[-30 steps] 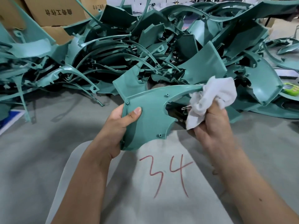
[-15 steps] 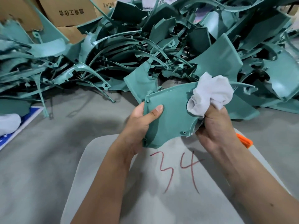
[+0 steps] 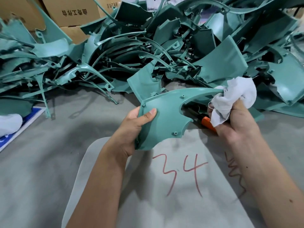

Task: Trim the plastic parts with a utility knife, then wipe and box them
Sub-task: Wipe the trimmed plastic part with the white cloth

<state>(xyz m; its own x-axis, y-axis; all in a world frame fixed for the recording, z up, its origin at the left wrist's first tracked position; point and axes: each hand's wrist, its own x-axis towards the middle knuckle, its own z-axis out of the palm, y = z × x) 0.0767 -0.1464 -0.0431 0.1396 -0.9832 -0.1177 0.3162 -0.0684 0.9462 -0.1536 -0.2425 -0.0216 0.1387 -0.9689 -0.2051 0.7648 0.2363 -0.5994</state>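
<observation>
Above a grey cloth [image 3: 181, 203] marked "34" in red, spread over the grey floor [image 3: 41, 162], both hands work one green plastic part [image 3: 164, 119]. Left hand [image 3: 136, 129] grips the part's left edge, thumb laid across its inner face, fingers curled behind. Part held tilted, inner side toward the camera; small screw bosses show on it; its long pointed tip runs right, to the rag.

Right hand [image 3: 236, 122] is clenched round a crumpled white rag [image 3: 236, 96]; the rag touches the part's tip. A loose thread hangs off the rag. Orange-handled utility knife [image 3: 208, 122] shows just under the rag, beside the right hand; cannot tell whether the hand holds it or it lies on the cloth.

Behind, a large tangled heap of green plastic parts [image 3: 164, 46] covers the floor: curved strips, panels, shells. Cardboard boxes [image 3: 74, 12] with printed characters stand at upper left behind the heap. Far left: a blue-and-white sheet [image 3: 24, 122] on the floor, a white bundle [image 3: 9, 124] on it, cut by the frame edge
</observation>
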